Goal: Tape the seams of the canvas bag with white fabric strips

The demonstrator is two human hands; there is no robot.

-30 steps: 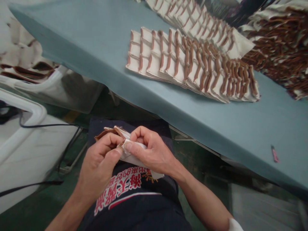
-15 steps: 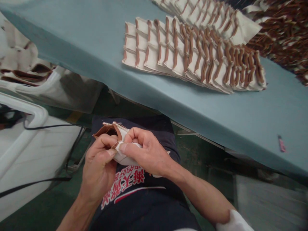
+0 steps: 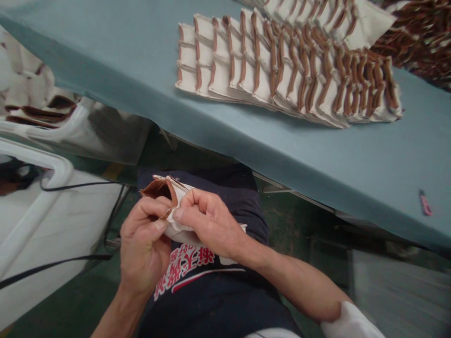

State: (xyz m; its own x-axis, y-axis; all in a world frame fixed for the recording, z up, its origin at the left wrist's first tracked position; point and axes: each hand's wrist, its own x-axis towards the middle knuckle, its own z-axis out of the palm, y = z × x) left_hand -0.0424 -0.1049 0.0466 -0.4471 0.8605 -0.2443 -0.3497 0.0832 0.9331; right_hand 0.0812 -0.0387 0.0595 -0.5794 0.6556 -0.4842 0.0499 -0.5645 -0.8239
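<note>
Above my lap I hold a sewn piece of white cloth with a brown lining (image 3: 181,190), its mouth gaping toward the upper left. My left hand (image 3: 144,237) pinches the brown-lined edge between thumb and bent fingers. Close beside it, my right hand (image 3: 207,223) pinches the white outer cloth, thumb against the curled forefinger. Both hands nearly touch at the edge. Part of the piece is hidden under my right hand and wrist, and a pale corner shows beyond the wrist.
A blue-covered table (image 3: 137,70) bears a row of overlapping white and brown pieces (image 3: 243,61), with more pieces (image 3: 317,14) behind. Brown scraps (image 3: 419,42) heap at the far right. A small pink tool (image 3: 425,204) lies near the table's edge. White bins (image 3: 66,202) stand at left.
Both hands keep their pinch on the cloth piece, with only a slight shift of the fingers. The view has moved a little, so the table's row sits higher.
</note>
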